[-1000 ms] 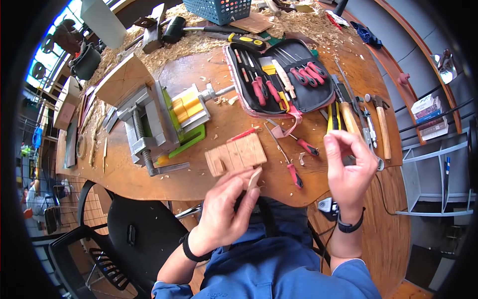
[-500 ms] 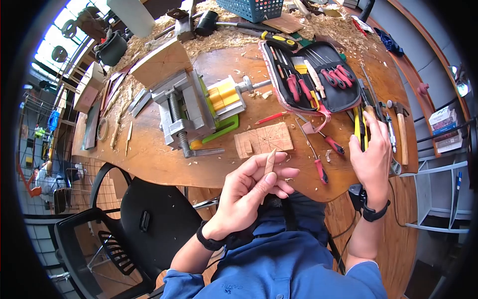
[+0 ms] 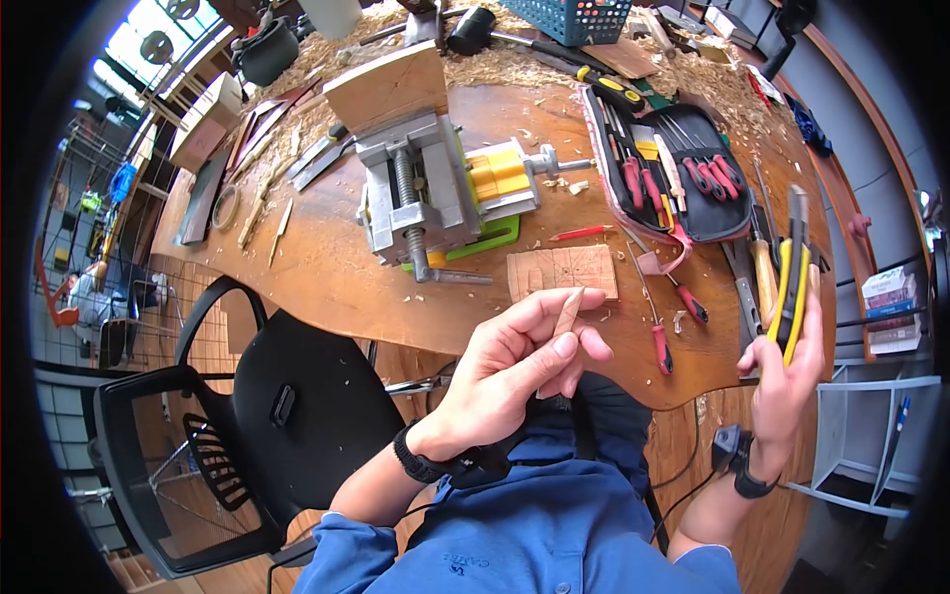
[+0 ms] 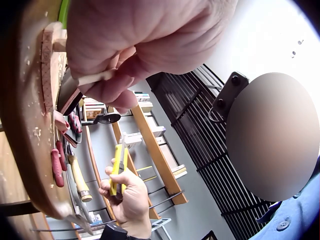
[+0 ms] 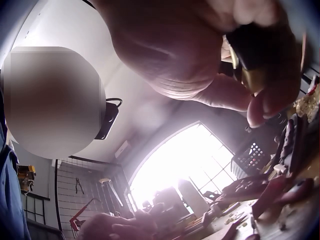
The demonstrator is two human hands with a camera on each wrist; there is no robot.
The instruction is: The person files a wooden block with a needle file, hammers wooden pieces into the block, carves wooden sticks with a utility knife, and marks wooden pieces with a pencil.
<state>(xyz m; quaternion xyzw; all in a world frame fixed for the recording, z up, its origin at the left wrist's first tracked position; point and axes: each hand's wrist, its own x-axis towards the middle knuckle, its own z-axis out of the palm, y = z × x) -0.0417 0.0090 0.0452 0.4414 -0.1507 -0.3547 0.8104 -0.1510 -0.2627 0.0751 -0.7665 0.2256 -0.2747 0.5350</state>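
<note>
My left hand pinches a small pointed sliver of wood between thumb and fingers. Its tip points up and away from me in the head view. Beyond it, on the table, lies a flat wooden board with pencil lines and a small block on it. Over the right side of the table, my right hand grips a yellow and black utility knife. The knife's grey end points upward, and the left wrist view shows the same yellow knife raised clear of the tools.
A metal vise clamps an upright wooden piece. Right of it are a red pencil, an open tool case and loose red-handled screwdrivers. Wood shavings cover the back; a black chair stands at left.
My right hand has gone from empty beside the tools to holding the utility knife, lifted off the table. My left hand has turned, keeping the wood sliver. The head view has shifted.
</note>
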